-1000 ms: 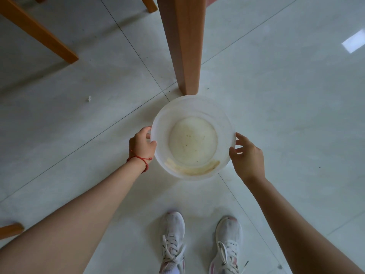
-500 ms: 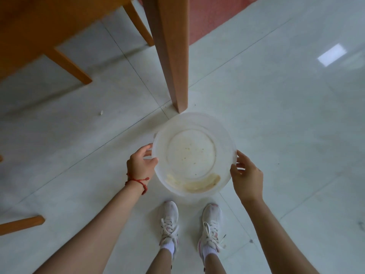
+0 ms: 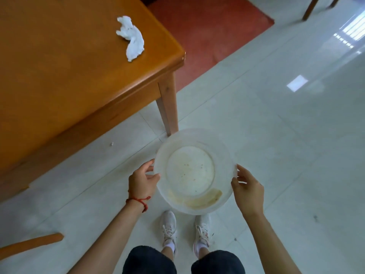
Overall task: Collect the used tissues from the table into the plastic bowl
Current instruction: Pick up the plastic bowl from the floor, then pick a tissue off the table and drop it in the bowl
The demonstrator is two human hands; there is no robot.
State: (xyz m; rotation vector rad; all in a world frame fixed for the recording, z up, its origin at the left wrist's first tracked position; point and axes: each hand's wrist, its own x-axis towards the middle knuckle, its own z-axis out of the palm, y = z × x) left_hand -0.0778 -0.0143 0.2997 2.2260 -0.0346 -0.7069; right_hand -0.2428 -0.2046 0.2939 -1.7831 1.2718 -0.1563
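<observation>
I hold a translucent white plastic bowl [image 3: 194, 172] in front of me above the floor, beside the table's corner leg. It holds nothing but some yellowish residue along its near inner wall. My left hand [image 3: 142, 182] grips its left rim, thumb over the edge. My right hand [image 3: 249, 191] grips the right rim. A crumpled white tissue [image 3: 131, 37] lies on the orange wooden table [image 3: 59, 80], near its far right corner, well up and left of the bowl.
The table's leg [image 3: 167, 107] stands just behind the bowl. A red mat [image 3: 207, 34] covers the floor beyond the table. A wooden chair leg [image 3: 29, 244] lies at the lower left. My white shoes [image 3: 185, 230] stand on pale tiles below the bowl.
The view has risen from the floor under the table to above the tabletop, bringing the tissue into sight. The bowl has come up with both hands still on its rim.
</observation>
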